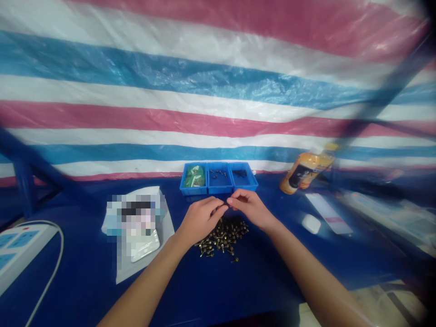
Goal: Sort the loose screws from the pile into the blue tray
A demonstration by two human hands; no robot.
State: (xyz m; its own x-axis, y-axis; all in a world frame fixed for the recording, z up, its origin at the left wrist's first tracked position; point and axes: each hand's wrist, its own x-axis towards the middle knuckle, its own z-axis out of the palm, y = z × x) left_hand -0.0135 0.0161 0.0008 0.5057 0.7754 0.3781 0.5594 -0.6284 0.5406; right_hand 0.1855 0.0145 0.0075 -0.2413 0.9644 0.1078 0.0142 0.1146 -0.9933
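My left hand [203,219] and my right hand [251,208] meet at the fingertips above a heap of small brass-coloured screw-like pieces [225,237] on the blue table. Both hands are closed in a pinch. Whatever sits between the fingers is too small to make out. Just beyond them stand three joined blue bins. The left bin [193,191] holds a green bag [195,176]. Several small metal pieces lie in the middle bin [220,188], and small dark pieces in the right bin [245,186].
On the left lie a white sheet [124,271] with a white device [146,246] and a power strip [20,252] with a cable. To the right are an orange drink bottle [303,171], a white earphone-like case [311,223] and a phone [329,213]. Striped sheeting [170,109] hangs behind.
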